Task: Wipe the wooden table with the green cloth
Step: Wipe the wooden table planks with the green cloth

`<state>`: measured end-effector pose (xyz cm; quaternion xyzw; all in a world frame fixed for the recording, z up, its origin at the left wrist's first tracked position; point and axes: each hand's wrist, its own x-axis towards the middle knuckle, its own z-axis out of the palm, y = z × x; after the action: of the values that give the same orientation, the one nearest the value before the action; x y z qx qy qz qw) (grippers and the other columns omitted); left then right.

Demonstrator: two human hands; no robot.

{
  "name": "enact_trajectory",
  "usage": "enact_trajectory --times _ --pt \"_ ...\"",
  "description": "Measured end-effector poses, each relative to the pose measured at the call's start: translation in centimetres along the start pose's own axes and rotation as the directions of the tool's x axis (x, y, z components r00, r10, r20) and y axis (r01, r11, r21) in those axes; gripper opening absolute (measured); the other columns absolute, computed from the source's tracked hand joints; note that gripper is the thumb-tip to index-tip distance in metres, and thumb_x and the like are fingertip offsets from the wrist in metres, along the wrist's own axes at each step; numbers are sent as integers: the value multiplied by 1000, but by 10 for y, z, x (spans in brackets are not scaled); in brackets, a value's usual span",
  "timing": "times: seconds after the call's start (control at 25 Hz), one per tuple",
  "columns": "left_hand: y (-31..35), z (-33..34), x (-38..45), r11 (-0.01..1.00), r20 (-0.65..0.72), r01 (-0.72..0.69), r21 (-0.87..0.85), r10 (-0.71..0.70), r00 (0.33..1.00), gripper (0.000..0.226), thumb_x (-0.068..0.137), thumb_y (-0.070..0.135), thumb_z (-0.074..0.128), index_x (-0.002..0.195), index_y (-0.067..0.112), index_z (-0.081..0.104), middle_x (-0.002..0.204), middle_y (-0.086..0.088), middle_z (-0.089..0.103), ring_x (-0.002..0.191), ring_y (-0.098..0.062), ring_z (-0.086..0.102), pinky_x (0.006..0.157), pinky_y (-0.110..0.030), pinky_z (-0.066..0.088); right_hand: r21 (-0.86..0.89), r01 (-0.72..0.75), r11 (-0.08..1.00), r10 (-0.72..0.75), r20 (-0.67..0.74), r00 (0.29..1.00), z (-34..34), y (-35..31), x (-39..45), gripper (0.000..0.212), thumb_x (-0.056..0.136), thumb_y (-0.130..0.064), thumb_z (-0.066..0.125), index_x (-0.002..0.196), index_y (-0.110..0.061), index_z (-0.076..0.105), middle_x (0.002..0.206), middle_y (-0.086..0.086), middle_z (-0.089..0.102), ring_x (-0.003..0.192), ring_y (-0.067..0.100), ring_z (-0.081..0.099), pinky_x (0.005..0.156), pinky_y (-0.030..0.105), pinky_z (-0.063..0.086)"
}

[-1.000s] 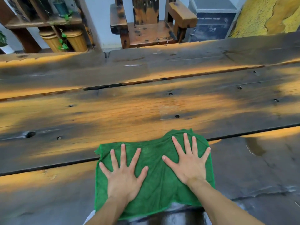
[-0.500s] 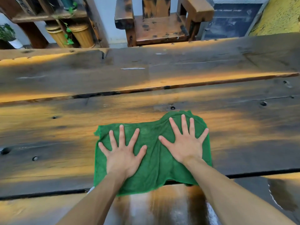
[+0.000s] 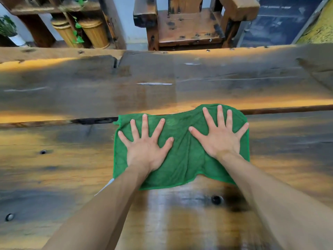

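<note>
Left hand: flat, fingers spread, pressing on cloth. Right hand: same, just beside it. Cloth: green, spread under both palms on table. Beyond fingertips: plank seam, then chair.

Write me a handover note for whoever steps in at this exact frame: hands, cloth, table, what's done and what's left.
Left hand: flat, fingers spread, pressing on the green cloth.
Right hand: same, flat on the cloth's right half.
Cloth: spread on the wooden table, its far edge reaching the seam between two planks.
Done: the strip nearer than the cloth shines wet, apparently wiped.
Left: the far plank and the table's left and right sides show no such wet shine.
</note>
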<state>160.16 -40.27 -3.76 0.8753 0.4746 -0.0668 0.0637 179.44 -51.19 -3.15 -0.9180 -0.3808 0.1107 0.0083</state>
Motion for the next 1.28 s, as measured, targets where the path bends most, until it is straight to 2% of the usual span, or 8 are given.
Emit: enact_trajectory --times 0.4,0.68,0.88,1.08,1.28 --pt "15 -33 155 997 24 -72 -14 72 997 69 88 83 6 150 59 -15 166 1 -25 151 -41 -22 109 -77 -11 28 -49 998 49 1 999 -28 -9 137 88 77 -95 10 154 -55 -7 168 -7 -18 154 23 -18 112 75 -9" --pt "32 -47 252 999 -37 -48 -22 47 998 70 88 84 9 152 59 -5 169 0 -15 152 -41 -15 110 -76 -12 10 -27 1000 27 -16 999 -48 -14 244 91 76 -96 12 155 -54 1 169 -7 -10 155 24 -12 111 77 -8" --pt "42 -61 318 999 -2 -25 -32 25 1000 71 87 86 11 151 61 -2 169 1 -15 152 -42 -16 108 -78 -13 -19 -4 1000 4 -3 1000 -59 -16 309 91 74 -98 12 155 -56 -1 169 -8 -10 155 24 -10 111 78 -6" --pt "50 -63 362 999 -22 -24 -36 23 1000 70 86 86 13 151 62 -1 169 1 -13 152 -41 -17 109 -77 -14 -9 -5 1000 4 -22 1000 -65 -17 348 92 74 -98 15 154 -56 1 169 -9 -8 156 23 -9 112 76 -7" --pt "52 -64 373 998 -53 -39 -39 37 998 69 88 84 13 152 61 0 170 1 -8 153 -39 -12 110 -76 -13 4 0 1000 0 -28 1000 -66 -17 358 91 75 -97 12 155 -56 2 169 -9 -6 156 23 -8 112 76 -7"
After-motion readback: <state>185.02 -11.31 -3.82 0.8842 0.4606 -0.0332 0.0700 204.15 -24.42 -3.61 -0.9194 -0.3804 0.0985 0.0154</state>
